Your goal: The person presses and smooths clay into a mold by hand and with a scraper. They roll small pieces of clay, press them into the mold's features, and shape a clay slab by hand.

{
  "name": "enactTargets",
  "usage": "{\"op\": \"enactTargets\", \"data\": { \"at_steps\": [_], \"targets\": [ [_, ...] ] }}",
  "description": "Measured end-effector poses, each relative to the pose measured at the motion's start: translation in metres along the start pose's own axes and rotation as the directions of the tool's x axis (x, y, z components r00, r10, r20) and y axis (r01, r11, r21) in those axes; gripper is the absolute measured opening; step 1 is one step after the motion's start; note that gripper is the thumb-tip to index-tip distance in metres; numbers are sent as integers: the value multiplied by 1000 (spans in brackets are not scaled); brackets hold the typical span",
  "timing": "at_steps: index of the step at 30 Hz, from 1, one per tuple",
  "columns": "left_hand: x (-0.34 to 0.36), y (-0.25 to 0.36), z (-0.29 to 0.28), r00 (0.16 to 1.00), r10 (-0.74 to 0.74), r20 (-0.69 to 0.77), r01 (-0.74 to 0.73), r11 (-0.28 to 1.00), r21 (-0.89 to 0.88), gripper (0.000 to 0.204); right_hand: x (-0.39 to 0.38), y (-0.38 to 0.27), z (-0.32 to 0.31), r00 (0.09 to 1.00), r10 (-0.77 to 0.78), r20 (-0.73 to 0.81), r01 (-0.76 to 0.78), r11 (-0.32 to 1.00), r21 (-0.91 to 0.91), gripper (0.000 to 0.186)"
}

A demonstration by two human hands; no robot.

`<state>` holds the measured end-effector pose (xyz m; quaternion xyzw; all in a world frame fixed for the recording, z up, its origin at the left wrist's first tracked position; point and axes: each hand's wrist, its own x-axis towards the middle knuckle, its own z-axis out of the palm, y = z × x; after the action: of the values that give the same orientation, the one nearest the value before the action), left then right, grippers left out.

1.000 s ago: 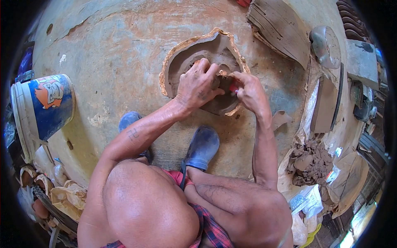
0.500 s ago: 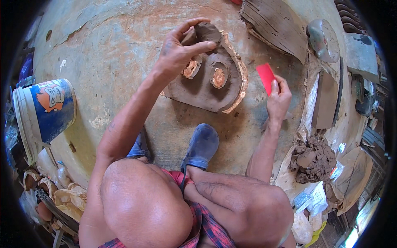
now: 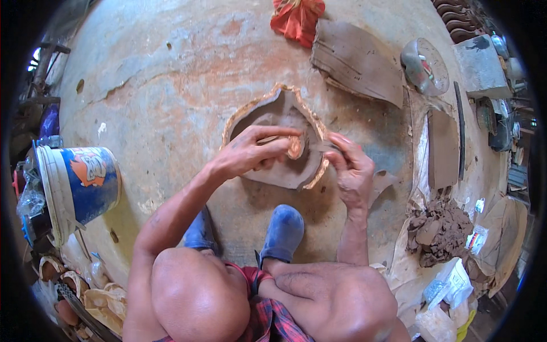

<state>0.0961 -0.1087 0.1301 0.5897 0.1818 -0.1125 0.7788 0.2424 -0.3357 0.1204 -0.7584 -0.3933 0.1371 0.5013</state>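
A grey-brown clay form (image 3: 285, 178) with a pointed top and a rough orange-tan rim lies on the floor before me. My left hand (image 3: 250, 153) reaches over its middle, index finger and thumb close together, with a grey-brown edge showing between them. Their tips are by an orange oval (image 3: 294, 147) on the form; the rest of that area is hidden under the hand. At the form's right rim my right hand (image 3: 348, 165) pinches a thin flat piece (image 3: 323, 146) seen nearly edge-on; its kind is unclear.
Beyond the form lie a curved clay slab (image 3: 359, 60) and an orange-red bag (image 3: 297, 21). To the right are a metal bowl (image 3: 424, 67), a clay block (image 3: 443, 149) and a heap of clay (image 3: 437, 235). A blue-and-white bucket (image 3: 85, 185) stands left.
My left hand has come down from the form's top to its middle. My right hand has moved left to the rim; the red card it held no longer shows as red. The view has shifted.
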Motion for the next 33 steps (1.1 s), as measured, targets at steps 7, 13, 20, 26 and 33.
{"op": "enactTargets", "data": {
  "at_steps": [7, 13, 20, 26, 33],
  "targets": [
    [-11, 65, -26, 984, -138, -110, 167, 930, 329, 41, -44, 78, -59, 823, 142, -550, -349, 891, -292, 44],
    [17, 112, 28, 1000, -11, -7, 13, 942, 336, 50, -60, 126, -65, 705, 158, -692, -478, 826, -298, 50],
    [82, 62, 107, 995, 53, 85, -33, 977, -213, 43, -72, 102, -82, 393, 439, -808, -406, 871, 276, 48],
    [126, -58, 197, 990, -94, 108, 129, 914, -386, 62, -63, 21, -107, 320, 255, -912, -307, 939, 154, 36],
    [116, -10, 223, 987, 141, -78, -161, 842, -516, 79, -55, 15, -41, 413, 209, -886, -130, 977, 169, 32]
  ]
}}
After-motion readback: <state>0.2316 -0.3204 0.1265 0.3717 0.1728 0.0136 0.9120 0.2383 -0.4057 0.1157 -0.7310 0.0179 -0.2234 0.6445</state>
